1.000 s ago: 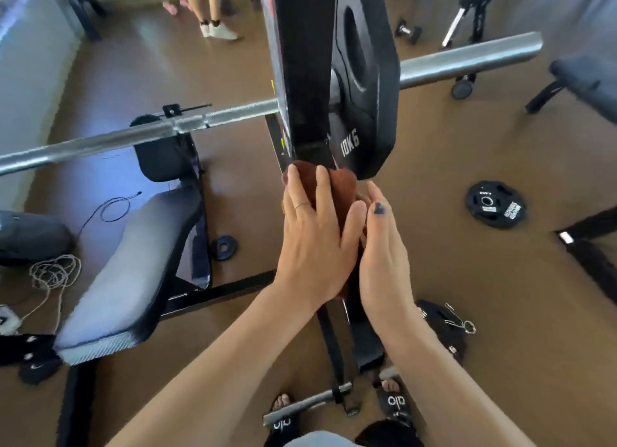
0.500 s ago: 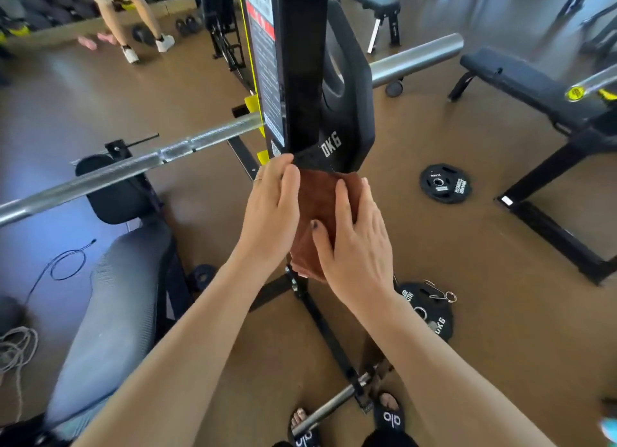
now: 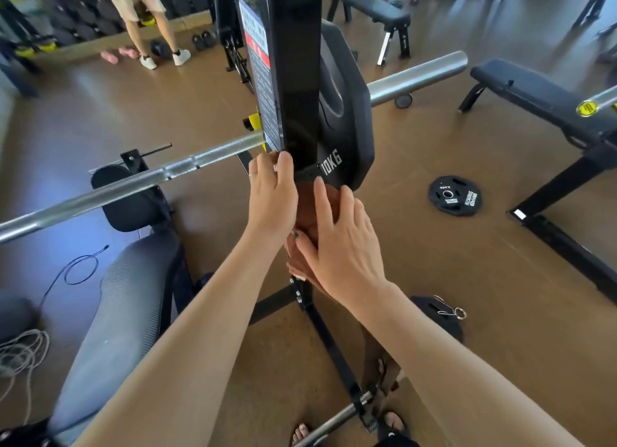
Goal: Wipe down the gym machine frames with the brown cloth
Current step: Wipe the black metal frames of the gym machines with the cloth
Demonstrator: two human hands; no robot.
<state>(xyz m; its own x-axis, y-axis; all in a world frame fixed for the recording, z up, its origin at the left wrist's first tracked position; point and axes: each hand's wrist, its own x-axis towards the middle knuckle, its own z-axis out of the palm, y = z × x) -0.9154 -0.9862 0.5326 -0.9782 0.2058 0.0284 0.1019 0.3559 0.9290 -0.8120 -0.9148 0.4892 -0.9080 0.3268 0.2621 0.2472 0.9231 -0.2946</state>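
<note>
Brown cloth wraps vertical black upright; left hand and right hand press it, fingers straight.

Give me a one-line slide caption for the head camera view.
Both hands, left and right, press a brown cloth against a black upright post beside a 10 kg plate.
</note>
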